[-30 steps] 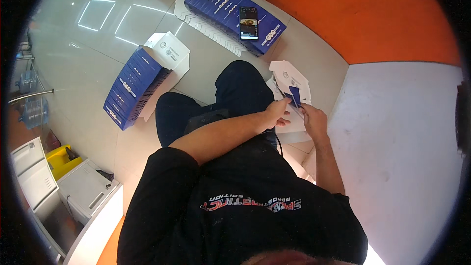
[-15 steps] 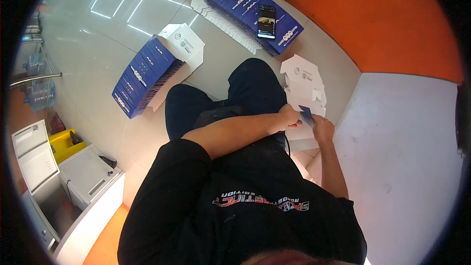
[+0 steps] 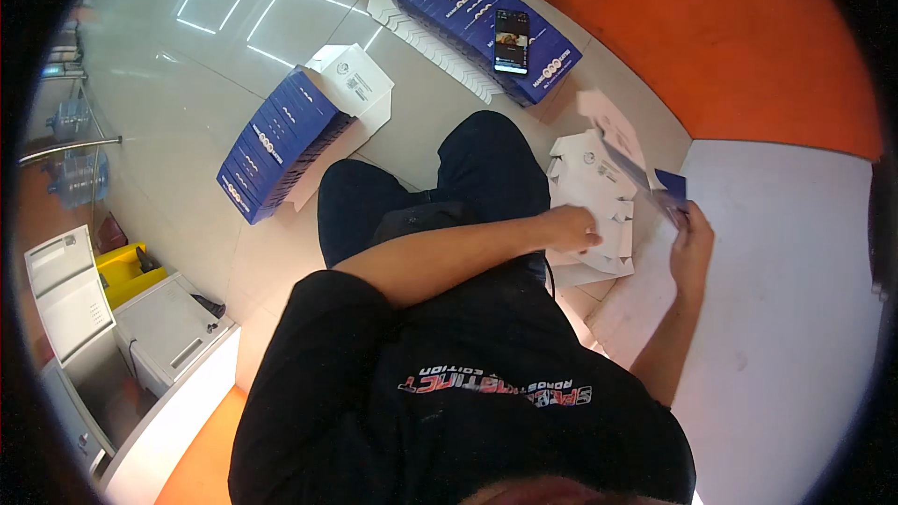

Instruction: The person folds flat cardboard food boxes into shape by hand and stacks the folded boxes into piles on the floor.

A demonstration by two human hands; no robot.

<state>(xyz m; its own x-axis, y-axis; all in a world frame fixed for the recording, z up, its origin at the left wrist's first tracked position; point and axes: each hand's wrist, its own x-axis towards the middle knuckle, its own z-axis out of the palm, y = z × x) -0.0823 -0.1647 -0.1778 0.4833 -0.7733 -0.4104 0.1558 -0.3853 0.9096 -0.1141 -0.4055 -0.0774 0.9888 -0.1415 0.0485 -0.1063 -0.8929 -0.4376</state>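
Note:
My right hand (image 3: 692, 236) is closed on the edge of a flat carton blank (image 3: 625, 150), white inside with a dark blue flap. The blank is raised and tilted beside the white wall, slightly blurred. My left hand (image 3: 571, 229) rests with curled fingers over a pile of flat white carton blanks (image 3: 599, 176) on the floor by my right knee. Whether anything is between those fingers is hidden.
Ahead on the tiled floor lie a long row of blue cartons (image 3: 458, 14) with a phone (image 3: 512, 42) on top, and a shorter blue row (image 3: 273, 150) to the left. An orange panel (image 3: 711, 37) and white wall (image 3: 776, 318) bound the right; white cabinets (image 3: 173, 332) stand left.
My right hand has moved right and away from the left, lifting the carton blank off the pile. The left hand has shifted slightly right, off that blank and over the pile.

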